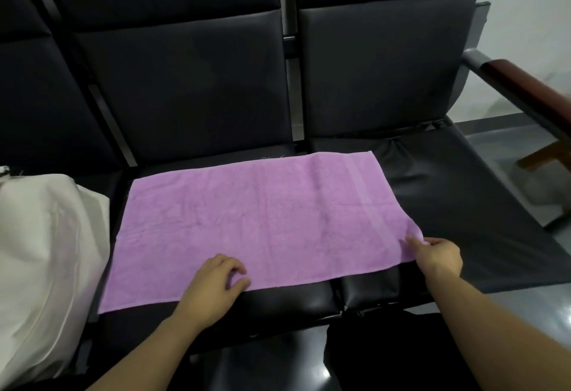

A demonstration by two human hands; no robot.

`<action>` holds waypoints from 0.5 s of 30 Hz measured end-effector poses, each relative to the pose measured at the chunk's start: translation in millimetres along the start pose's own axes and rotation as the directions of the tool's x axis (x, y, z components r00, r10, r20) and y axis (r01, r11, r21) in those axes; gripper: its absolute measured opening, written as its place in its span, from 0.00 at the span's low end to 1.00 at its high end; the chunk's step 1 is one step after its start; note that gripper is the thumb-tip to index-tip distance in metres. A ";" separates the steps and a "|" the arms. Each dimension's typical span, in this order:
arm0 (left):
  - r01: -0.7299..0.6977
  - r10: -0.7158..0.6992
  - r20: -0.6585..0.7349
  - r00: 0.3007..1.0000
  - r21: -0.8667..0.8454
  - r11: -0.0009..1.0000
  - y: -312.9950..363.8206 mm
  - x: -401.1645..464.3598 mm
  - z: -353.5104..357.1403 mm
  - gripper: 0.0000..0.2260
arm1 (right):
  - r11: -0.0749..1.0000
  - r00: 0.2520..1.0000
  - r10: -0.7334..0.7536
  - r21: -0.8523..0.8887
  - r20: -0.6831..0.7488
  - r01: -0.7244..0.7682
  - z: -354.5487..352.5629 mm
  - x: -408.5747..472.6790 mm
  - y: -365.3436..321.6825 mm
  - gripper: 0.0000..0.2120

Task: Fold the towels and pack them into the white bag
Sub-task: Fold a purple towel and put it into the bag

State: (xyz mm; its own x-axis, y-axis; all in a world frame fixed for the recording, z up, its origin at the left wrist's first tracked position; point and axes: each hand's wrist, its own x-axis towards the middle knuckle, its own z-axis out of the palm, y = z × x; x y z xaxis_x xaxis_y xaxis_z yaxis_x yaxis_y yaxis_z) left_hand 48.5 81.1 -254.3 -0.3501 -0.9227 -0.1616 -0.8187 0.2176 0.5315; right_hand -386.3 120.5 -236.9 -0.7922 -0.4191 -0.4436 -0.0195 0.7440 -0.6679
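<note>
A pink-purple towel (262,223) lies spread flat across two black seat cushions. My left hand (216,282) rests on its near edge around the middle, fingers curled onto the cloth. My right hand (438,254) pinches the towel's near right corner, which is lifted slightly off the seat. The white bag (40,251) sits on the seat to the left, its side touching the towel's left edge; its opening is out of sight.
The black bench (463,220) has tall padded backrests behind the towel. A dark wooden armrest (525,90) sticks out at the right end. A glossy grey floor shows beyond the bench and under its front edge.
</note>
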 end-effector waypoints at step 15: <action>0.026 0.044 0.182 0.982 -0.365 0.931 270.6 155.6 155.7 0.07 | 0.935 0.932 -0.327 -0.093 0.157 0.343 -13.0 111.4 -70.5 0.14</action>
State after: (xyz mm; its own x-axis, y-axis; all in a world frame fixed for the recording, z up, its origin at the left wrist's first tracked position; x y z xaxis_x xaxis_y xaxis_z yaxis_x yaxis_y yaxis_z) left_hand -298.4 45.9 -265.1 -0.4629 -0.8387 -0.2867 -0.6051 0.0626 0.7937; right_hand -481.1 28.1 -231.5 -0.6361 -0.7154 -0.2891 -0.3472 0.6000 -0.7207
